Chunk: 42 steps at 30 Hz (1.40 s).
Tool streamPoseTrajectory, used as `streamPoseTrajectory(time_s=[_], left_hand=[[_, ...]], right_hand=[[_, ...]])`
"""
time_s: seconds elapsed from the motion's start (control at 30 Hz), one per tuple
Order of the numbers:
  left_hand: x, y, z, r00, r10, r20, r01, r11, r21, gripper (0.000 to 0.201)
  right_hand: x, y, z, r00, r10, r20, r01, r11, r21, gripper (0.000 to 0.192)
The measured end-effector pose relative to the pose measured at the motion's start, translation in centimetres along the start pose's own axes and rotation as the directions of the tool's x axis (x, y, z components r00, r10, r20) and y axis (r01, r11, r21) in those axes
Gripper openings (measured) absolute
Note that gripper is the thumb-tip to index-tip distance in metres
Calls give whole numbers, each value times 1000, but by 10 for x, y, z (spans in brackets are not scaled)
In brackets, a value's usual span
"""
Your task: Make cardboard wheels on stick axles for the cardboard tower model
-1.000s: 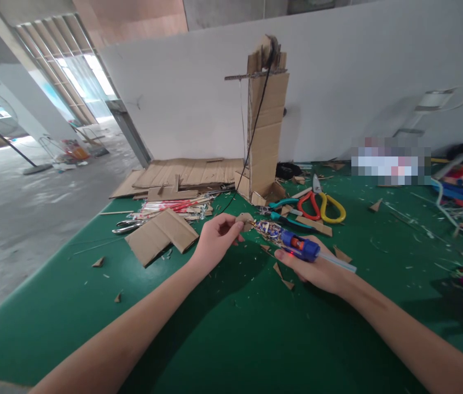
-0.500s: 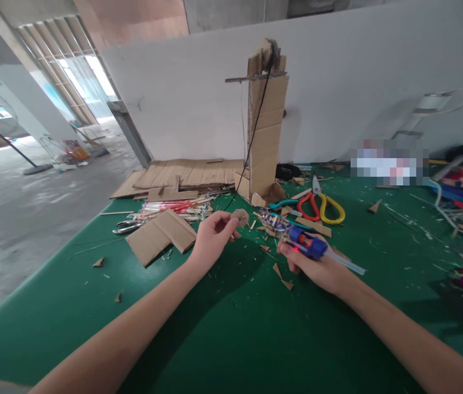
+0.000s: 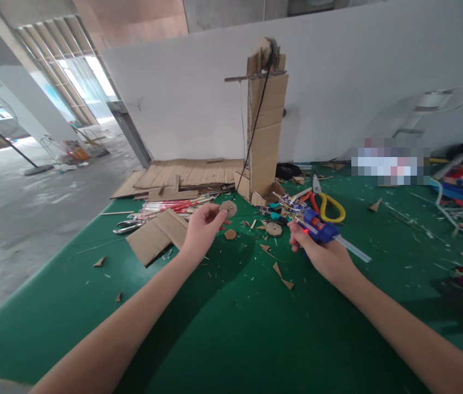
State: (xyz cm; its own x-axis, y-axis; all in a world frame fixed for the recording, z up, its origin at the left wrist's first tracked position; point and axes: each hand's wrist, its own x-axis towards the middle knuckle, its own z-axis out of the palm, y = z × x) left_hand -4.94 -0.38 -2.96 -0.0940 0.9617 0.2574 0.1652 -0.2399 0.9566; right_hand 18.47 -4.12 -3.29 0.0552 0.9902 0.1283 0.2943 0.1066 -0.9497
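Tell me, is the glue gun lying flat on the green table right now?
No, the right hand grips the blue glue gun and holds it up off the green table.

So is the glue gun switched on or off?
On: a red light glows on the blue glue gun gripped in the right hand.

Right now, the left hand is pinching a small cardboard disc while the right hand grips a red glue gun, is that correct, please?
Not quite: the glue gun in the right hand is blue, not red, as the head view shows. The left hand does pinch a small cardboard disc.
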Motion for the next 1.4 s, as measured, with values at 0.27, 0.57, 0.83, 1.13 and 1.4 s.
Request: streamPoseTrajectory(time_s=[0.27, 0.57, 0.83, 1.13, 1.4], left_hand=[[-3, -1, 4, 993, -101, 66, 110, 982, -152, 28], [-5, -1, 6, 990, -132, 38, 137, 975, -174, 26], [-5, 0, 5, 997, -65, 38, 69, 991, -117, 28], [-4, -1, 5, 998, -68, 12, 69, 990, -126, 22], [-1, -8, 4, 1000, -25, 10, 26, 998, -59, 22]], right_hand=[[-1, 0, 4, 996, -93, -10, 92, 991, -96, 24], [-6, -10, 2, 983, -154, 104, 175, 957, -233, 22], [-6, -9, 0, 979, -154, 137, 190, 931, -311, 22], [-4, -6, 1, 991, -94, 99, 112, 975, -192, 24], [-1, -11, -2, 997, -77, 3, 76, 983, -169, 24]])
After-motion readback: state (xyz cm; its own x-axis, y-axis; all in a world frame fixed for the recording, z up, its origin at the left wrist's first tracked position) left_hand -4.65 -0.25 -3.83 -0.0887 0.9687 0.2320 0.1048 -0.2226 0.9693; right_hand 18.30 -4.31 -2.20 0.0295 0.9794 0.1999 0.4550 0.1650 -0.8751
